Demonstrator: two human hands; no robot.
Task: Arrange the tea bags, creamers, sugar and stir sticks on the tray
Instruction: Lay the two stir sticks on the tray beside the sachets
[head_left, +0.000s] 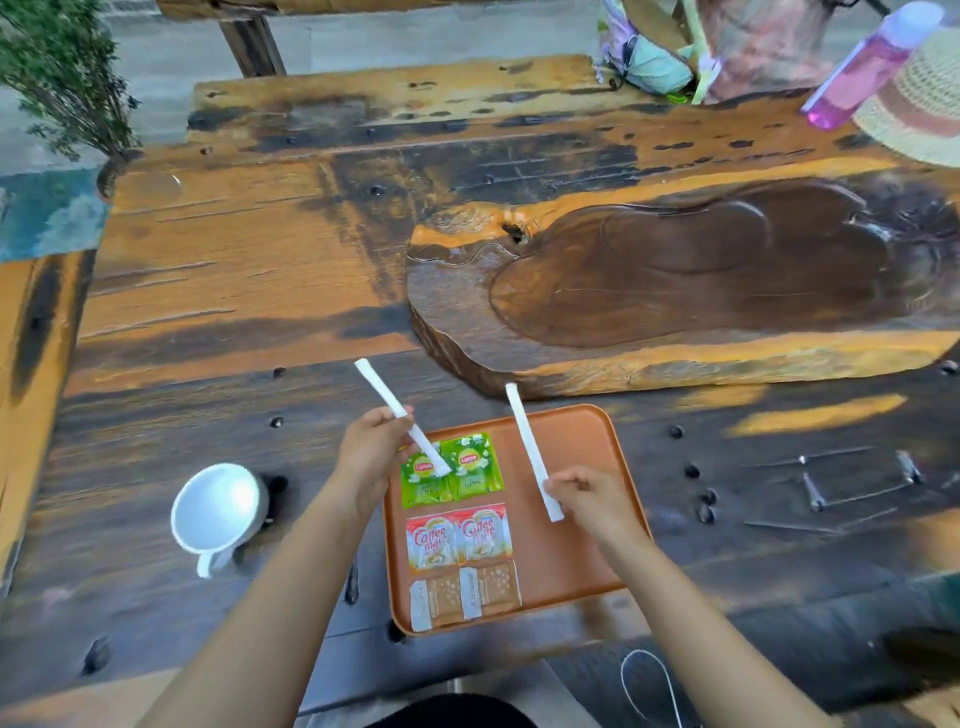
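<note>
1. On the table, the tray carries tea bags, creamers and sugar down its nine-o'clock side.
2. Left hand and right hand each pinch a stick.
3. Best lay both parallel on the bare three-o'clock half.

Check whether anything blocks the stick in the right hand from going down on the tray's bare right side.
Nothing visible does. The right hand holds its stir stick over the tray's bare right half; the packets fill only the left side.
</note>
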